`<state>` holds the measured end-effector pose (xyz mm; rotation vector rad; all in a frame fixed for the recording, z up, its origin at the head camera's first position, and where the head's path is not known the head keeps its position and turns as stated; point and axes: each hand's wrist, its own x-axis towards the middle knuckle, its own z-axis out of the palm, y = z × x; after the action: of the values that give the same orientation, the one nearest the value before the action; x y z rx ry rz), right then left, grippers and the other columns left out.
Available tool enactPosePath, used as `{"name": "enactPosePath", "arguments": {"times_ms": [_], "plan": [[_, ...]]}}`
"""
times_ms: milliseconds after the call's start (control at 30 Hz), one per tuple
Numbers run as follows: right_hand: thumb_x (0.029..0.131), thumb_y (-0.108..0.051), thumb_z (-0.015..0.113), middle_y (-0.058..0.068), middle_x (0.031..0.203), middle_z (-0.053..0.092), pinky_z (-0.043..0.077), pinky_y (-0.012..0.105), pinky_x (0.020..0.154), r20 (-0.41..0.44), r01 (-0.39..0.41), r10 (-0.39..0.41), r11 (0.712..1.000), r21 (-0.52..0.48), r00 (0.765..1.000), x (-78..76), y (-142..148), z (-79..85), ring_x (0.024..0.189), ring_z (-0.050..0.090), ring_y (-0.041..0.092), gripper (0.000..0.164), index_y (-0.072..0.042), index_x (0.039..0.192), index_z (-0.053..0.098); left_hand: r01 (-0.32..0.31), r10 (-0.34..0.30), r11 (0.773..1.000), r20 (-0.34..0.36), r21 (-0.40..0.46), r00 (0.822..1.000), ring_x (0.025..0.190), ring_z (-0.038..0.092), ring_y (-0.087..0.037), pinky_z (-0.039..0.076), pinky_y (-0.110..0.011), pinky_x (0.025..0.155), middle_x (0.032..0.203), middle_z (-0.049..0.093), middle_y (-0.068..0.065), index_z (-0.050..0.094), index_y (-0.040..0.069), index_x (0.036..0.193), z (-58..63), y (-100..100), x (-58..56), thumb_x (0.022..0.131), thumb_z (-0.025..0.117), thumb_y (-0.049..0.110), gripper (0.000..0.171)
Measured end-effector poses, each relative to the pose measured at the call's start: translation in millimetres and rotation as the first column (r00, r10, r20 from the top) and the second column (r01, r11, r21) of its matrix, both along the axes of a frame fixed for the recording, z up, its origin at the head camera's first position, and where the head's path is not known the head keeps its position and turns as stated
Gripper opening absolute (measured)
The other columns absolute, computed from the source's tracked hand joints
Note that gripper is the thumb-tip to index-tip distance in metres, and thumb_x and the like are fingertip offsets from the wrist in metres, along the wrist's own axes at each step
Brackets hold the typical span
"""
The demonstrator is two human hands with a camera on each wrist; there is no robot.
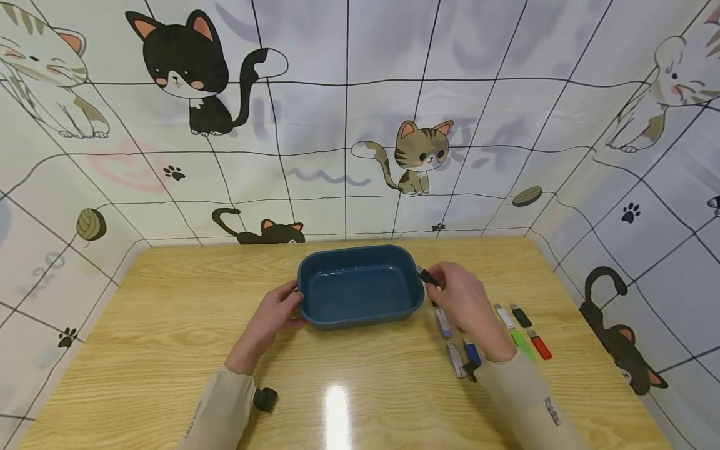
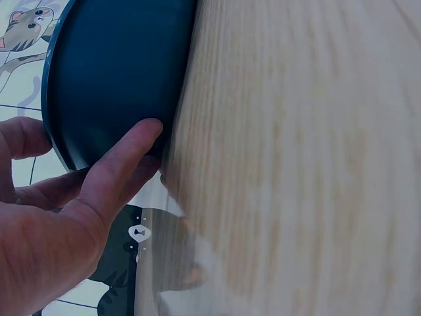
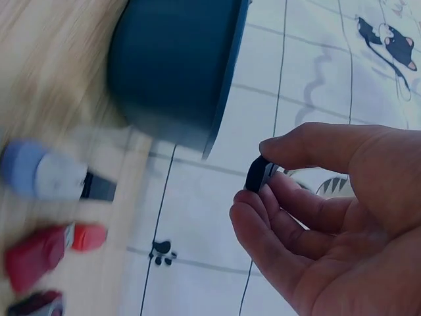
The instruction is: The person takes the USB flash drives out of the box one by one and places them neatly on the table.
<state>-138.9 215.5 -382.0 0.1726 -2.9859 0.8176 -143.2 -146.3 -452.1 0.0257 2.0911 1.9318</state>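
Note:
A dark blue rectangular dish point(image 1: 360, 315) sits on the table; its inside shows bare in the head view. At its left end my left hand point(image 1: 278, 306) touches the outer wall. Fairly straight fingers point(image 2: 125, 155) lie along that wall in the left wrist view. My right hand point(image 1: 461, 300) pinches a black USB flash drive point(image 1: 429, 277) between thumb and fingertips, just off the dish's right end. Its metal plug points toward the dish. In the right wrist view the flash drive point(image 3: 258, 174) stands apart from the dish wall point(image 3: 177, 72).
Several USB flash drives lie right of the dish: a purple-and-white one point(image 1: 443, 323), a blue one point(image 1: 472, 352), a green one point(image 1: 522, 344), a red one point(image 1: 540, 345) and a black one point(image 1: 521, 315). My right forearm hides part of that area. A cat-patterned wall point(image 1: 320, 156) borders the table.

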Motion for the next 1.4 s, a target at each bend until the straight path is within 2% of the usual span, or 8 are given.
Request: {"name": "enactPosePath", "arguments": {"times_ms": [333, 500, 833, 1067, 1167, 1233, 1300, 1400], "plan": [[0.097, -0.013, 0.068, 0.016, 0.104, 0.069, 0.053, 0.045, 0.073, 0.033, 0.053, -0.053, 0.999, -0.007, 0.998, -4.9, 35, -12.7, 0.088, 0.064, 0.028, 0.026, 0.004, 0.117, 0.068, 0.012, -0.012, 1.0, 0.0, 0.003, 1.0, 0.131, 0.057, -0.041, 0.059, -0.05, 0.091, 0.152, 0.046, -0.03, 0.033, -0.005, 0.158, 0.6, 0, -0.6, 0.109, 0.046, 0.016, 0.056], [0.097, -0.01, 0.066, 0.019, 0.102, 0.069, 0.053, 0.041, 0.066, 0.05, 0.066, -0.067, 0.998, 0.014, 0.997, -7.3, 48, -19.2, 0.08, 0.064, 0.026, 0.028, 0.008, 0.118, 0.066, 0.016, -0.016, 1.0, 0.001, 0.006, 1.0, 0.128, 0.059, -0.04, 0.059, -0.05, 0.091, 0.152, 0.046, -0.03, 0.033, -0.005, 0.159, 0.6, 0, -0.9, 0.109, 0.045, 0.016, 0.055], [0.097, -0.018, 0.067, 0.02, 0.104, 0.069, 0.054, 0.046, 0.072, 0.14, 0.106, -0.12, 0.989, 0.104, 0.983, -15.4, 71, -36.6, 0.079, 0.063, 0.027, 0.034, 0.009, 0.117, 0.064, 0.019, -0.019, 1.0, -0.003, 0.008, 1.0, 0.127, 0.06, -0.039, 0.059, -0.05, 0.091, 0.151, 0.047, -0.029, 0.034, -0.004, 0.158, -0.5, -1, -1.0, 0.109, 0.045, 0.016, 0.055], [0.096, -0.019, 0.068, 0.02, 0.098, 0.069, 0.052, 0.039, 0.062, 0.182, 0.096, -0.124, 0.983, 0.155, 0.975, -19.7, 75, -43.2, 0.069, 0.059, 0.023, 0.034, 0.011, 0.114, 0.066, 0.009, -0.009, 1.0, -0.003, 0.005, 1.0, 0.126, 0.061, -0.038, 0.06, -0.048, 0.09, 0.151, 0.048, -0.029, 0.035, -0.004, 0.158, -1.8, 0, -1.9, 0.109, 0.045, 0.016, 0.054], [0.097, -0.017, 0.068, 0.012, 0.08, 0.063, 0.043, 0.032, 0.054, 0.198, 0.091, -0.123, 0.982, 0.164, 0.973, -20.2, 74, -43.7, 0.061, 0.051, 0.02, 0.025, 0.008, 0.101, 0.066, 0.009, -0.009, 1.0, -0.001, 0.001, 1.0, 0.126, 0.061, -0.037, 0.06, -0.048, 0.09, 0.151, 0.048, -0.029, 0.035, -0.004, 0.158, -2.4, 0, -1.9, 0.109, 0.045, 0.016, 0.055], [0.097, -0.017, 0.068, 0.004, 0.067, 0.052, 0.034, 0.029, 0.051, 0.2, 0.086, -0.118, 0.983, 0.162, 0.973, -20.9, 74, -44.1, 0.056, 0.044, 0.017, 0.022, 0.001, 0.084, 0.063, 0.008, -0.008, 1.0, 0.0, 0.002, 1.0, 0.127, 0.06, -0.038, 0.06, -0.048, 0.09, 0.151, 0.048, -0.029, 0.035, -0.004, 0.158, -2.3, 0, -1.6, 0.108, 0.046, 0.016, 0.055], [0.097, -0.015, 0.067, -0.001, 0.058, 0.039, 0.027, 0.027, 0.049, 0.195, 0.076, -0.105, 0.985, 0.152, 0.975, -21.3, 73, -44.7, 0.051, 0.036, 0.014, 0.033, -0.009, 0.068, 0.052, 0.013, -0.013, 1.0, 0.0, 0.003, 1.0, 0.128, 0.06, -0.038, 0.06, -0.049, 0.091, 0.152, 0.047, -0.029, 0.035, -0.004, 0.158, -2.2, -1, -1.3, 0.109, 0.046, 0.016, 0.055], [0.097, -0.014, 0.065, -0.005, 0.053, 0.027, 0.022, 0.025, 0.047, 0.182, 0.055, -0.081, 0.988, 0.143, 0.98, -21.9, 74, -46.0, 0.048, 0.027, 0.012, 0.048, -0.018, 0.059, 0.037, 0.015, -0.015, 1.0, -0.001, 0.008, 1.0, 0.129, 0.058, -0.04, 0.059, -0.05, 0.091, 0.152, 0.047, -0.029, 0.034, -0.004, 0.159, -1.0, -1, -0.6, 0.109, 0.045, 0.016, 0.055]]}}
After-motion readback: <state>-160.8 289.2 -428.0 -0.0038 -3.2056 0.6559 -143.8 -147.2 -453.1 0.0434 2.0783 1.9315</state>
